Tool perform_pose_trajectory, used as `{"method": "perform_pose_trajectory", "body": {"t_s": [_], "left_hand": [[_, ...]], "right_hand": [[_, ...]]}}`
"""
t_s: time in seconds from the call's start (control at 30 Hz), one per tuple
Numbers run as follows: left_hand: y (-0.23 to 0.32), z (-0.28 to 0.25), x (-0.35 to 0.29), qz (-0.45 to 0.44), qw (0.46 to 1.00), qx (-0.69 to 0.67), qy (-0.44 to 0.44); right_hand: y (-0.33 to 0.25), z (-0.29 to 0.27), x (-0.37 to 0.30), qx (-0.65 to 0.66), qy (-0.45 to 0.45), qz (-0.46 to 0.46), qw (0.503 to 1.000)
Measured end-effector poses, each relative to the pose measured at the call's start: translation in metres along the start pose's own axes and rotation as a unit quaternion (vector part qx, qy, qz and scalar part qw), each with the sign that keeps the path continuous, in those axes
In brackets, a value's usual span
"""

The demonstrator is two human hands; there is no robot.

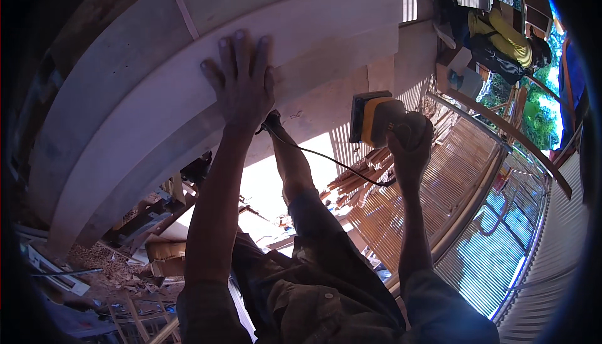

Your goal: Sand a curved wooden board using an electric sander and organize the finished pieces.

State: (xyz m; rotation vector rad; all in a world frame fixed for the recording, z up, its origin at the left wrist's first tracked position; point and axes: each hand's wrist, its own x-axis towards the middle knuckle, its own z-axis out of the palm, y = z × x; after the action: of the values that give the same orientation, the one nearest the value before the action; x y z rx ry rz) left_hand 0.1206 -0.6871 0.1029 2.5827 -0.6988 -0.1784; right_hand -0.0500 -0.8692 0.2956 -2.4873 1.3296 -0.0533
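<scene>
My left hand point(241, 84) lies flat with fingers spread on a long pale board point(157, 93), which looks curved and lies across other flat sheets. In my right hand point(411, 146) is a yellow and black electric sander point(375, 120), gripped by its rounded top. The sander is held up to the right, apart from the board, its dark pad turned toward the left. From it a black cord point(332, 161) runs left, passing beside my leg below the left hand.
A person in a yellow top point(511, 40) is at the upper right. Corrugated sheeting point(433, 200) and a curved wooden strip point(514, 137) stand on the right. Wood shavings point(103, 259), a cardboard box point(166, 255) and scrap timber lie at the lower left.
</scene>
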Motion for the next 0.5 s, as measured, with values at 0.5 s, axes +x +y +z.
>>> {"method": "perform_pose_trajectory", "body": {"t_s": [0.5], "left_hand": [[-0.214, -0.073, -0.102, -0.053, 0.971, 0.220, 0.080]], "right_hand": [[0.047, -0.014, 0.011, -0.035, -0.003, 0.013, 0.999]]}}
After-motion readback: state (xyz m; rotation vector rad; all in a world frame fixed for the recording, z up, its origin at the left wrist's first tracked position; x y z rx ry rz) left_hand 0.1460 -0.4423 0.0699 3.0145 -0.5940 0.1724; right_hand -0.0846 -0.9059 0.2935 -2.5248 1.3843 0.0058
